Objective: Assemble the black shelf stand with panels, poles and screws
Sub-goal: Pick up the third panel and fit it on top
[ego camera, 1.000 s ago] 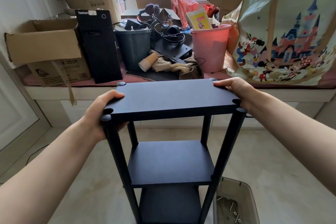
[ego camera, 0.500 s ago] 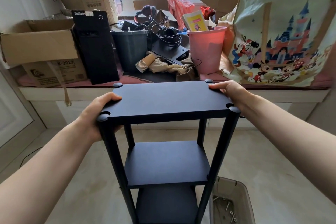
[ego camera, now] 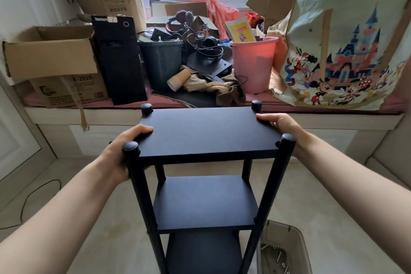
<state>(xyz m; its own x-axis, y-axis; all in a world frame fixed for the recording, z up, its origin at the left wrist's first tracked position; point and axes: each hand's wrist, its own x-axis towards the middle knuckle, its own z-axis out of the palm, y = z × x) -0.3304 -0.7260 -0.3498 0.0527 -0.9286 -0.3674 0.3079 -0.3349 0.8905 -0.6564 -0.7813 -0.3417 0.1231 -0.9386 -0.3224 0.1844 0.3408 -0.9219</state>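
The black shelf stand stands upright on the floor in front of me, with three panels on four round poles. Its top panel (ego camera: 206, 131) sits a little below the pole tops; the near-left pole (ego camera: 131, 148) and near-right pole (ego camera: 287, 140) stick up above it. My left hand (ego camera: 124, 149) grips the panel's left edge, thumb on top, fingers hidden underneath. My right hand (ego camera: 282, 123) holds the right edge with its fingers on the top face. The middle panel (ego camera: 204, 202) and bottom panel (ego camera: 203, 251) lie below.
A beige plastic bin (ego camera: 289, 242) with several loose screws stands on the floor at the stand's right foot. Behind is a window ledge (ego camera: 311, 118) crowded with cardboard boxes, a black computer tower (ego camera: 120, 60), a pink bucket (ego camera: 253, 62) and a cartoon bag (ego camera: 342, 51). A cable lies on the left floor.
The top panel has slid down the poles, so all four pole tops now stick up above it. Both hands kept their hold on its edges.
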